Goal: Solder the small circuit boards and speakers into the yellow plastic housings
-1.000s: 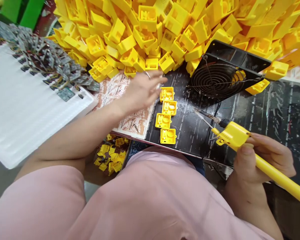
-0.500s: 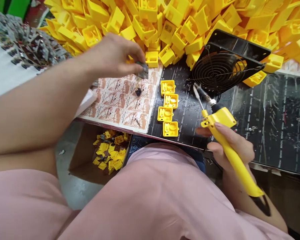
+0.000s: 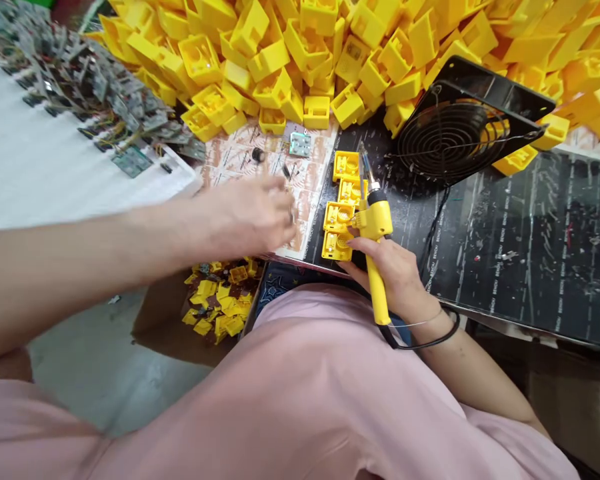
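Nearest to us is our pink shirt [image 3: 290, 387], with an open cardboard box [image 3: 165, 327] of yellow pieces [image 3: 223, 307] below the edge of the counter [image 3: 500, 240], to its left. At that edge our right grip [image 3: 397, 272] is wrapped around the handle of a yellow soldering gun [image 3: 379, 223], its tip [image 3: 370, 177] pointing away from us. Just beside it, four yellow housings [image 3: 337, 217] lie open side up in a staggered column; we cannot tell whether the gun touches any. To the left of them our left grip [image 3: 260, 213] is over the printed paper [image 3: 225, 160], fingers curled and blurred, so we cannot tell whether it pinches anything. Beyond it a small circuit board [image 3: 300, 144] lies on the paper. We judge the step in hand to be setting out parts near the housings with the gun at the ready; the next move seems to call for left fingers clear of the tip. Farther off are a black fan [image 3: 445, 140], a white foam tray [image 3: 40, 193] crowded with boards [image 3: 100, 93], and a heap of yellow cases [image 3: 260, 60].
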{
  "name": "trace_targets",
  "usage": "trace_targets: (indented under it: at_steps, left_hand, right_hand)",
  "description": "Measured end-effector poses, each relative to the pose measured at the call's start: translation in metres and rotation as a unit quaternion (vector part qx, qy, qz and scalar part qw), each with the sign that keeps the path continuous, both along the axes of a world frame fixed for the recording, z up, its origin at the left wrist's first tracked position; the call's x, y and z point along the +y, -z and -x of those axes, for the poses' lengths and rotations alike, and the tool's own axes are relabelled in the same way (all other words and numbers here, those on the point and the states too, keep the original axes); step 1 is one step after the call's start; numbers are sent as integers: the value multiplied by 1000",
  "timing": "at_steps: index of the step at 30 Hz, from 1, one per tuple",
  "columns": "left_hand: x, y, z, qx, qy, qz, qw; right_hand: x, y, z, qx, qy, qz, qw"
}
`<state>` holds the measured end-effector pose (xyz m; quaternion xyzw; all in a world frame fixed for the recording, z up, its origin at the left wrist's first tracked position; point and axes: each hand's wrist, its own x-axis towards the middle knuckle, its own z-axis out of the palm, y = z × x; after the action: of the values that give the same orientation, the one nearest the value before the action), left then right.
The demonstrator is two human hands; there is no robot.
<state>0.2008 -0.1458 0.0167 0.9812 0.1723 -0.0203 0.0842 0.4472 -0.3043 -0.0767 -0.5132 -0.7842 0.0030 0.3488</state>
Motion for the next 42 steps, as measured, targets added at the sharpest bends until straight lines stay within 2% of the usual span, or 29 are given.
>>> trace_targets:
  at_steps: [1, 3, 5, 7, 8, 10, 13, 16, 19, 21, 25, 27, 29, 33, 35, 37, 39, 42]
  left_hand:
    - [-11, 13, 6, 24, 78, 4, 997]
    - [-25, 31, 20, 9, 104, 1, 995]
    - [-30, 37, 32, -55, 2, -12, 998]
    - [-30, 37, 38, -101, -134, -20, 986]
    - [-30, 38, 37, -106, -181, -23, 977]
    - [-31, 41, 28, -95, -242, -41, 965]
    - [-38, 52, 4, -72, -280, -99, 952]
    - [-43, 60, -15, -38, -277, -109, 954]
    - [-42, 66, -19, -23, -272, -88, 958]
    - [-39, 70, -14, -53, -266, -70, 960]
    - [-36, 79, -2, -160, -216, -2, 963]
    - [-37, 82, 1, -179, -204, 12, 962]
    - [-37, 82, 1, -175, -206, 4, 963]
    - [-38, 81, -4, -179, -207, -11, 962]
    - [-40, 79, -7, -195, -195, 14, 961]
    - [-43, 76, -12, -203, -185, 59, 960]
    - [-47, 72, -16, -199, -189, 94, 957]
    - [-51, 67, -21, -188, -199, 100, 957]
  right_hand:
    - [1, 0, 1, 0, 0, -1, 1000]
    - [2, -1, -1, 8, 2, -6, 1000]
    - [0, -4, -6, 42, 10, -10, 999]
    - [-2, -8, -13, 83, 19, -16, 996]
    - [-4, -11, -16, 98, 23, -23, 995]
    - [-7, -17, -21, 108, 32, -47, 993]
    - [-9, -23, -25, 103, 29, -80, 991]
    - [-10, -25, -28, 99, 20, -85, 991]
    - [-13, -24, -31, 96, 16, -87, 991]
    - [-16, -23, -35, 100, 1, -82, 992]
    - [-27, -24, -42, 135, -28, -56, 989]
    - [-32, -27, -43, 174, 22, -70, 982]
    - [-33, -29, -43, 210, 103, -110, 966]
    - [-23, -25, -51, 285, 203, -232, 908]
    - [-18, -19, -58, 355, 234, -238, 873]
    - [-18, -14, -64, 405, 250, -197, 857]
    - [-22, -13, -66, 410, 248, -167, 861]
    - [-35, -18, -60, 379, 196, -110, 898]
